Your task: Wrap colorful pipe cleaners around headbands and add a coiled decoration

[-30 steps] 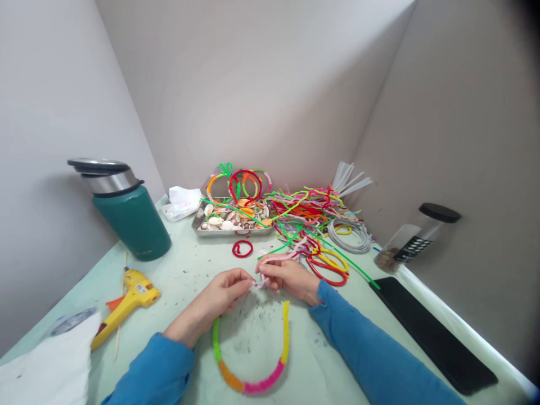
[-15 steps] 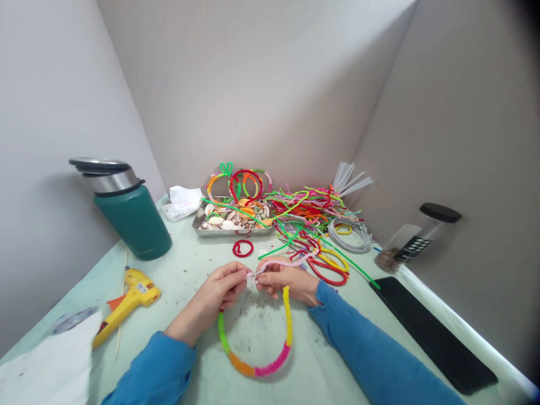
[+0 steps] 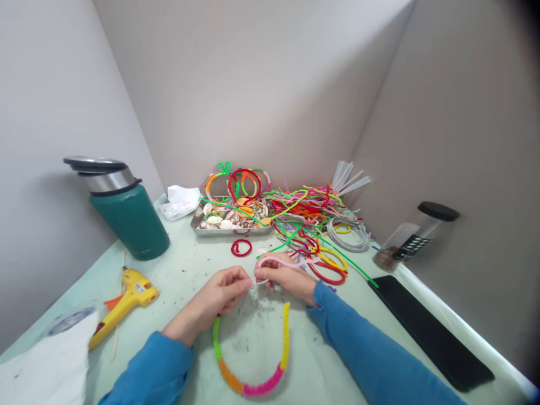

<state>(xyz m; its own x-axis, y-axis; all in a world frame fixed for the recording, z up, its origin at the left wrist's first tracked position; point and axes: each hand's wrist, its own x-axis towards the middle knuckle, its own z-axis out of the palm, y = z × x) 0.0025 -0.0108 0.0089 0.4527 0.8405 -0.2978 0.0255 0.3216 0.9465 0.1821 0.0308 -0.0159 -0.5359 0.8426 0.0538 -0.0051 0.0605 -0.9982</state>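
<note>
A curved band (image 3: 262, 388) wrapped in green, orange, pink and yellow pipe cleaner hangs below my hands, its yellow end free. My left hand (image 3: 225, 292) is closed, pinching the band's other end, which its fingers mostly hide. A pale pink pipe cleaner (image 3: 291, 263) runs over the fingers of my right hand (image 3: 284, 278), which pinches it close to my left fingertips. Its tail points right, toward the red-handled scissors (image 3: 329, 274).
On the left stand a green tumbler (image 3: 130, 222) and a yellow glue gun (image 3: 126, 301). A metal tray (image 3: 232, 232) of shells, a pipe cleaner pile (image 3: 304, 208) and a grey wire coil (image 3: 350, 236) lie behind. A black strip (image 3: 430, 332) and clear jar (image 3: 415, 236) are right.
The band has swung slightly lower and toward the left. My fingertips have shifted a little, and the pink pipe cleaner now bends in a tighter loop at my right fingers.
</note>
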